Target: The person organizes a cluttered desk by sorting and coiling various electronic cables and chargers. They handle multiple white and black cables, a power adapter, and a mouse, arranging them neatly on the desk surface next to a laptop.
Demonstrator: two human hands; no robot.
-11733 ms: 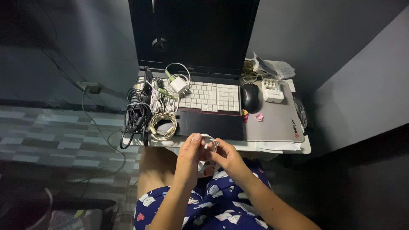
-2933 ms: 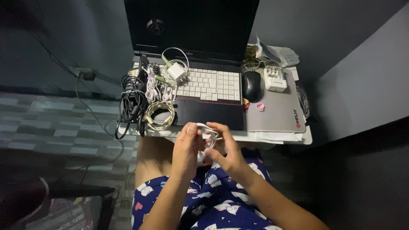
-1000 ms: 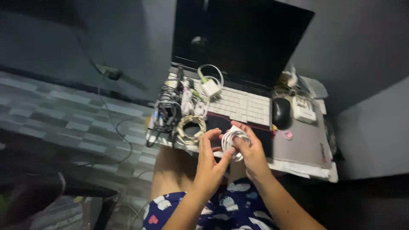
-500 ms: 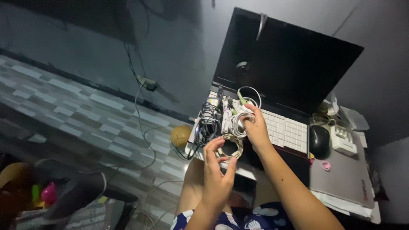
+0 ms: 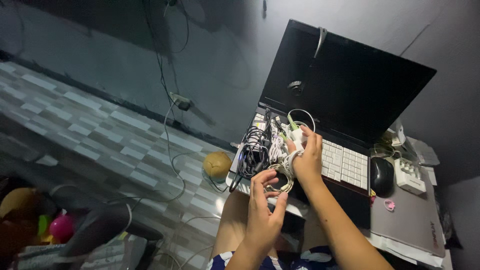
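Observation:
My right hand (image 5: 307, 159) reaches over the left side of the laptop keyboard (image 5: 345, 164) and holds a coiled white cable (image 5: 290, 161) down among the other cables. A white charger plug with a looped white cable (image 5: 297, 134) sits just past its fingertips. My left hand (image 5: 265, 207) hovers near the table's front edge, fingers apart and empty, just below a beige coiled cable (image 5: 281, 183). A bundle of black cables (image 5: 253, 152) lies to the left of both hands.
An open black laptop with a dark screen (image 5: 350, 80) stands on a small table. A black mouse (image 5: 382, 176), a white battery charger (image 5: 409, 176) and a grey pad (image 5: 417, 220) lie to the right. A round yellowish fruit (image 5: 217, 164) and trailing wires are on the tiled floor at left.
My right hand carried the coiled white cable from my lap onto the pile of cables at the keyboard's left. My left hand let go and opened. The camera swung left.

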